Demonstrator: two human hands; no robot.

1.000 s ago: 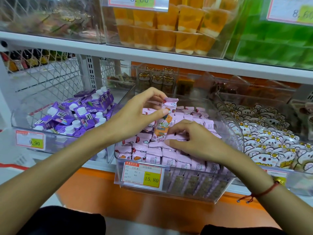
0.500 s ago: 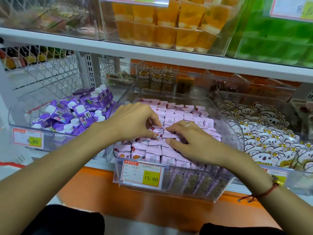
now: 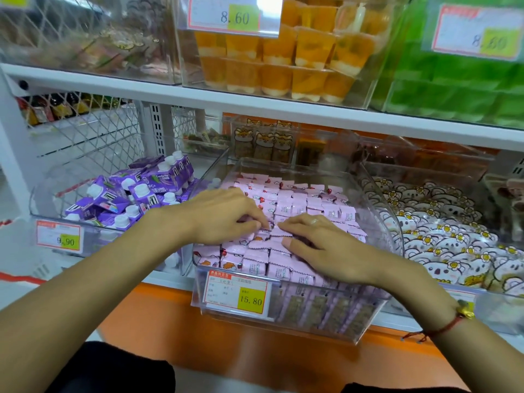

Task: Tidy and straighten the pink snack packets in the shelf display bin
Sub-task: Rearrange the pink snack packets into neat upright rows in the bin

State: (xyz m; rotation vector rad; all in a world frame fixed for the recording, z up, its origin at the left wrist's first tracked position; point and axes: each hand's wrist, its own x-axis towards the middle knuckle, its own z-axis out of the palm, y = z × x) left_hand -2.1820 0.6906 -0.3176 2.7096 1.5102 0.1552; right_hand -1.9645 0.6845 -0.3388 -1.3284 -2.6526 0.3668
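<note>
Head view: left hand [image 3: 224,215] and right hand [image 3: 326,246], fingers loosely spread, press small pink crinkle-edged snack packets [image 3: 286,205] beneath their fingertips inside the clear plastic display bin [image 3: 377,194] (best nudged gently, row by row).

arms bare | right wrist: red cord bracelet [image 3: 442,328] (gold charm) | dark clothing

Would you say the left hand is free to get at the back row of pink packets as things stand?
Probably yes: the bin is open-topped, nothing covers the back row, and the left hand rests on packets just before it.
</note>
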